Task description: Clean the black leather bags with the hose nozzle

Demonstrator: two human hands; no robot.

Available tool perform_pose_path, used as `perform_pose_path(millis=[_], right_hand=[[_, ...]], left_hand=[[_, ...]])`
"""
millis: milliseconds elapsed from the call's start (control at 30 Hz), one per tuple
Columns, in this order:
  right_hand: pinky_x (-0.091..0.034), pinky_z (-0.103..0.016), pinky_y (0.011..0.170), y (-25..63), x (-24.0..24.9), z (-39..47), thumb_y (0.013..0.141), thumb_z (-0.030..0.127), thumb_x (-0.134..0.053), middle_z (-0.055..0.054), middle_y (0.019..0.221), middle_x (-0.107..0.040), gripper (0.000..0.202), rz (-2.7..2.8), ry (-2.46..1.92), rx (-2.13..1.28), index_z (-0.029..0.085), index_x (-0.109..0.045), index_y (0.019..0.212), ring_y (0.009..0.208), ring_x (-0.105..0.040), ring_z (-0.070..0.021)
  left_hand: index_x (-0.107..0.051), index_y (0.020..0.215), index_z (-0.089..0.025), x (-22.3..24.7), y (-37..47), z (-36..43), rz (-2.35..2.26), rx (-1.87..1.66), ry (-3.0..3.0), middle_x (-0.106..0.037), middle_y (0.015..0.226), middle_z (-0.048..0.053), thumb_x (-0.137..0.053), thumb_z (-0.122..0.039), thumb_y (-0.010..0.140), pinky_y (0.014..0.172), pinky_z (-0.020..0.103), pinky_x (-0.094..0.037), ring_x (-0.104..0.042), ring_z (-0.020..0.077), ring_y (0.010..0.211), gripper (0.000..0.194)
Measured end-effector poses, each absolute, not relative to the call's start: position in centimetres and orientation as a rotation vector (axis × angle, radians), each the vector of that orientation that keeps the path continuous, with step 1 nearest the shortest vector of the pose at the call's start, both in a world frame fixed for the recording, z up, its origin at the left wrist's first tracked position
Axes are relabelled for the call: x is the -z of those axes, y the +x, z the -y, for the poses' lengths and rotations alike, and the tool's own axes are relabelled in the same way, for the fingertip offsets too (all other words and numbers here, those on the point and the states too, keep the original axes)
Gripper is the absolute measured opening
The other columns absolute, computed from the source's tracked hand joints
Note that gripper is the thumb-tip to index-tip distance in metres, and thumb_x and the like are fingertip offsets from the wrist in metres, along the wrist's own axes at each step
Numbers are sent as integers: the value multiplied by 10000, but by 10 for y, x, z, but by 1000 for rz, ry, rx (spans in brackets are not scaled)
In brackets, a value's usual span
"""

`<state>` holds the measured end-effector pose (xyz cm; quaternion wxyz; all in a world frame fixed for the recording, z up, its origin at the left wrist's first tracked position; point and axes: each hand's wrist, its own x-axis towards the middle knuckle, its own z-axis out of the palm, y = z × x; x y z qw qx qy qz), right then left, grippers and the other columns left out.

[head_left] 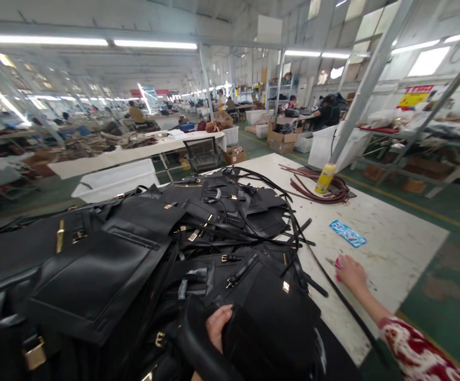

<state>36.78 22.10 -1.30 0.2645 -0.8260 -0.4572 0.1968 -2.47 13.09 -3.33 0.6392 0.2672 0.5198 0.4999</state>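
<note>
My left hand [217,325] is closed on a black leather bag [269,317] close in front of me, its fingers partly hidden by the black leather. On the right, my right hand [351,272] rests low over the table with its fingers closed round small pink-handled thread snips [336,263], metal tips pointing left. More black leather bag pieces [106,275] with gold buckles and straps lie heaped to the left and ahead. A long black strap [333,280] runs down between the pile and my right hand.
The white table [404,243] carries a blue-and-white packet [348,233], a yellow bottle [325,178] and coiled brown straps [305,191]. Beyond stand white bins [114,179], a black chair [203,154], a slanting metal post [368,79] and people at other tables.
</note>
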Motion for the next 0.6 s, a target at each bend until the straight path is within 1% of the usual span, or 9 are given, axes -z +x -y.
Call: perform_pose_path(millis=[67,100,167,233,300,367,467,533,600], right_hand=[[-306,-500,932,334,-4,-217,826,196,-508,-104,1235,-426,348,1345,-2126,-570,145,-452,1166,1118,-401,-272],[-320,-462,932,310,-15,-210,812,172,-492,-117,1192,-464,363,1427,-2042,-621,129,-455,1171,1089,-425,-265],[-417,-347,849,249,-36,-184,797,197,-473,-58,1015,-576,369,1617,-1826,-773,175,-481,1166,913,-537,-209],[-471,-238,696,180,-51,-146,741,241,-552,27,819,-621,327,1843,-1550,-993,274,-568,1067,731,-583,-158],[-471,-249,654,118,-59,-110,695,207,-588,-8,929,-617,523,2203,-1100,-1338,306,-473,1195,751,-596,-190],[-470,-345,651,75,-61,-88,709,105,-492,-111,1122,-546,656,2357,-1261,-1311,305,-325,1311,790,-612,-268],[-450,-395,743,61,-69,-81,571,51,-528,-142,1292,-403,887,2269,-1279,-1339,274,-193,1362,960,-549,-336],[-421,-358,822,80,-83,-85,519,38,-507,-90,1287,-422,909,2121,-1132,-1436,267,-228,1353,1048,-491,-304],[-428,-285,792,112,-102,-88,521,34,-474,-32,1201,-499,869,1907,-1103,-1552,282,-285,1332,960,-533,-230]], left_hand=[[-686,710,-164,32,-26,-130,-1207,-1172,655,-669,670,28,-615,-360,607,630,253,-430,-584,175,667,232],[-687,709,-166,32,-27,-130,-1214,-1180,665,-671,686,26,-608,-351,615,656,250,-427,-581,175,689,222],[-688,706,-165,31,-29,-130,-1217,-1178,680,-669,691,27,-606,-346,620,677,253,-423,-574,178,704,217],[-688,691,-161,30,-31,-131,-1216,-1164,690,-663,682,36,-621,-348,606,679,262,-424,-570,187,706,216],[-687,685,-161,27,-31,-131,-1211,-1155,685,-659,688,43,-638,-360,589,683,271,-425,-569,193,711,227],[-684,698,-155,24,-31,-131,-1197,-1140,663,-656,692,51,-657,-374,574,675,280,-427,-570,191,689,254],[-677,714,-135,17,-28,-127,-1164,-1112,612,-647,655,57,-692,-386,542,636,297,-430,-569,183,616,304],[-672,735,-137,13,-27,-125,-1147,-1126,571,-644,644,47,-693,-399,546,631,299,-433,-574,180,612,324],[-670,759,-145,9,-25,-123,-1128,-1157,533,-648,651,38,-675,-410,572,651,299,-437,-584,183,646,324]])
